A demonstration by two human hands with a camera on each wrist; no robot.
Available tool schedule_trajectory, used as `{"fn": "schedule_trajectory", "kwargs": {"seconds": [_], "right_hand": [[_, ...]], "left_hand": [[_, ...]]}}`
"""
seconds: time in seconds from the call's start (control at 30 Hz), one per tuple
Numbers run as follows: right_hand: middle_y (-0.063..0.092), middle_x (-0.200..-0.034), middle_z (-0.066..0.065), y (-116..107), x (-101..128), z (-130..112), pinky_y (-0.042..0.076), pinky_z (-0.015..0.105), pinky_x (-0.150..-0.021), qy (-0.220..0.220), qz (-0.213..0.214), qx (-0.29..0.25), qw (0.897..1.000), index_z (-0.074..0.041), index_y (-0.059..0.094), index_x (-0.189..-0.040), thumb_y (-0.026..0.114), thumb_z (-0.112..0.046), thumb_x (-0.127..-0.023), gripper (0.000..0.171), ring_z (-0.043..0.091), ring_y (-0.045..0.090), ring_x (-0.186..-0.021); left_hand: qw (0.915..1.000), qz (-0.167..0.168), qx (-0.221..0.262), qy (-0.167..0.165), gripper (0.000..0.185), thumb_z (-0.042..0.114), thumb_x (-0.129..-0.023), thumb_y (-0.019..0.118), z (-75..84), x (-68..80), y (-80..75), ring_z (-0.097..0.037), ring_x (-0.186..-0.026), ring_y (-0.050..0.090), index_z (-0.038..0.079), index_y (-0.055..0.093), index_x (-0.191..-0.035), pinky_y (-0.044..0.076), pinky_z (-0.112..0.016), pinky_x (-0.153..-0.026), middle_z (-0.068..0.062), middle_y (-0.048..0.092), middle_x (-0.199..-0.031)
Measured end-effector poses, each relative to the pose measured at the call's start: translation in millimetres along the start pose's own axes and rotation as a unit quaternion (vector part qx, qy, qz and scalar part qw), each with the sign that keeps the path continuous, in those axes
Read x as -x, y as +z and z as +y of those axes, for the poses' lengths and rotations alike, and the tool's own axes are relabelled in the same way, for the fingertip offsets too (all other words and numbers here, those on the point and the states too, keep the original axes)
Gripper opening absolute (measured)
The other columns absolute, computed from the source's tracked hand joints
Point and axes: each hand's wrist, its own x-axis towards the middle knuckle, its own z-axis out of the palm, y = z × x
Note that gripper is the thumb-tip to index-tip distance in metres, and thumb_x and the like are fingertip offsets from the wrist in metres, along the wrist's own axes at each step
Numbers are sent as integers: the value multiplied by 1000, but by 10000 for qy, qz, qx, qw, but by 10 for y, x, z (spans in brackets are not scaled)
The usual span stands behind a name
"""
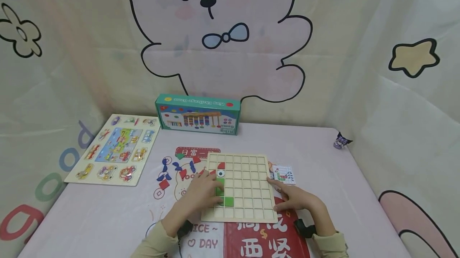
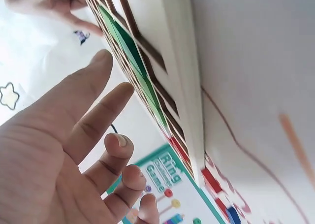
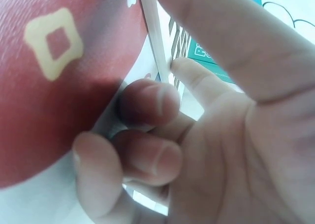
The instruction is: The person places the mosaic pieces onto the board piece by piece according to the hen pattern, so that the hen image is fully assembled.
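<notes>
A pale wooden grid board (image 1: 248,194) lies on the printed mat. Green pieces (image 1: 224,196) and a red piece (image 1: 221,166) sit in cells of its left columns. My left hand (image 1: 203,194) lies over the board's left edge with its fingers on the green pieces; in the left wrist view its fingers (image 2: 98,101) are spread beside the board (image 2: 172,61) and hold nothing. My right hand (image 1: 287,198) is at the board's right edge. Its forefinger lies along the edge and its thumb (image 3: 189,74) presses the rim (image 3: 155,42); the other fingers are curled.
Loose blue and red pieces (image 1: 172,172) lie left of the board. A small pattern card (image 1: 284,174) sits at its right. A green game box (image 1: 197,114) stands at the back, a vehicle puzzle board (image 1: 115,148) lies at the left, and a small purple figure (image 1: 341,141) at the far right.
</notes>
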Motion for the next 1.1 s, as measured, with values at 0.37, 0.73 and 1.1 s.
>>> {"fn": "schedule_trajectory", "kwargs": {"seconds": [0.37, 0.73, 1.1], "right_hand": [[47, -130, 19, 19, -11, 16, 50, 42, -75, -64, -19, 20, 10000, -22, 31, -145, 76, -38, -72, 87, 24, 52, -95], [49, -127, 19, 20, -6, 24, 51, 40, -73, -48, 4, 32, 10000, -21, 32, -144, 77, -38, -71, 88, 22, 53, -92], [50, -126, 19, 10, 5, 16, 50, 40, -74, -70, 18, -4, 10000, -20, 32, -144, 76, -37, -72, 87, 22, 53, -93]], "left_hand": [[9971, 341, 137, -659, 20, 31, -75, 74, -300, 13, -230, -16, -81, 42, 21, 72, -93, 37, -43, -79, 3, 58, -86], [9896, 668, 169, -1267, 23, 28, -74, 76, -773, -4, -305, -24, -89, 48, 16, 71, -93, 38, -49, -80, -5, 62, -95], [9839, 608, -123, -1679, 24, 29, -77, 73, -1100, -34, -428, -27, -85, 47, 13, 71, -96, 37, -49, -76, -10, 61, -96]]}}
